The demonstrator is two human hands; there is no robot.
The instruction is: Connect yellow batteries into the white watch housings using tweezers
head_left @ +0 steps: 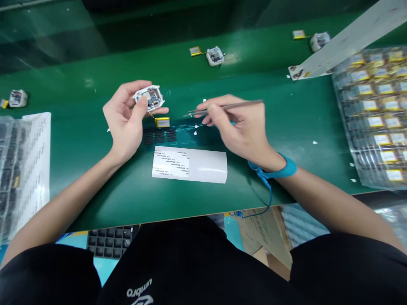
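Observation:
My left hand (129, 112) grips a white watch-like housing (149, 97) with its circuit board facing up, the thumb lying over one side. A small yellow-edged battery (163, 122) hangs from the housing on a thin wire. In my right hand (233, 120) is a pair of metal tweezers (229, 106), held like a pen with the tips pointing left, apart from the housing. Below the battery lie rows of small black strips (160, 136). A printed white backing sheet (190, 164) rests nearer to me.
More housings with batteries lie at the back (215, 56), far left (18, 98) and far right (319, 41). A clear tray of batteries (359, 169) stands at right, beside a slanted white post (349, 40). Stacked clear trays (8, 169) are at left. A blue wrist strap cord (270, 195) trails over the table edge.

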